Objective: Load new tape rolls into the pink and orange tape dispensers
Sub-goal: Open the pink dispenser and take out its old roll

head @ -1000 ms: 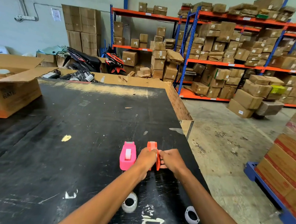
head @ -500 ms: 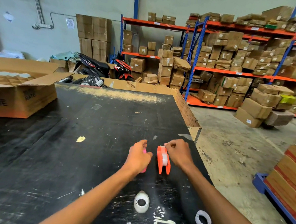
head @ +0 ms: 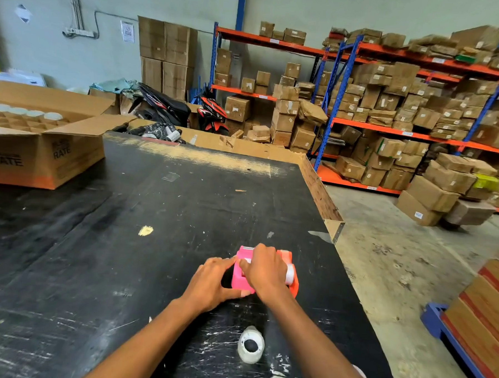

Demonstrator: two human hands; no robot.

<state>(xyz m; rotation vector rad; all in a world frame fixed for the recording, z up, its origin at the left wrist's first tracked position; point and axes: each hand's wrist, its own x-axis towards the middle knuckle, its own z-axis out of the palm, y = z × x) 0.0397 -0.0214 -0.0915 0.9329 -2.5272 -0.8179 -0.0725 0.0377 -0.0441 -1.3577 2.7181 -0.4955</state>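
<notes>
Gripping pink dispenser (head: 240, 278) at frame ctr-low w/ both hands, left hand (head: 208, 285) bracing its left side, right hand (head: 264, 272) reaching over top, orange dispenser (head: 291, 273) touching just right, nearer right hand.

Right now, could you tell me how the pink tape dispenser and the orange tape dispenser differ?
The pink tape dispenser sits to the left, the orange tape dispenser to its right, nearer the table edge. Both hands, left and right, are on the pink one; the orange one is merely overlapped by the right hand. A white roll shows in the orange one; the pink one's is mostly hidden. Both stand side by side on the black table.
</notes>
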